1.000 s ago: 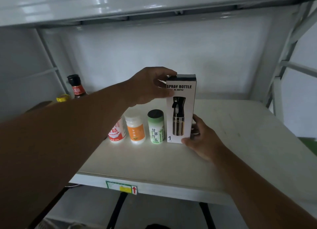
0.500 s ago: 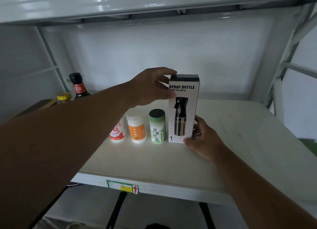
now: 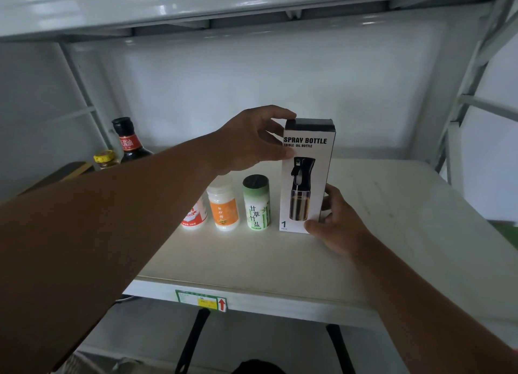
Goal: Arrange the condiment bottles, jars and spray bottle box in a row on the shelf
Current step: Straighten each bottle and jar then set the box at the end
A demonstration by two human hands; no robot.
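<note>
The white spray bottle box [image 3: 307,174] stands upright on the pale shelf [image 3: 280,267], at the right end of a row. My left hand [image 3: 252,141] grips its top left corner. My right hand [image 3: 336,225] holds its lower right edge. Left of the box stand a green jar [image 3: 256,202], an orange-labelled white jar [image 3: 223,205] and a red-labelled white bottle [image 3: 194,215], partly hidden by my left forearm. Further back left are a dark sauce bottle [image 3: 129,139] and a yellow-capped bottle [image 3: 105,159].
The shelf's metal uprights [image 3: 459,102] stand at the right, and another upright [image 3: 81,93] at the left. A shelf board [image 3: 196,1] runs close overhead. A green and yellow label [image 3: 200,300] sits on the shelf's front edge. Bare shelf surface extends right of the box.
The box and both hands have stayed almost in place; the view has shifted slightly so everything sits a little further right.
</note>
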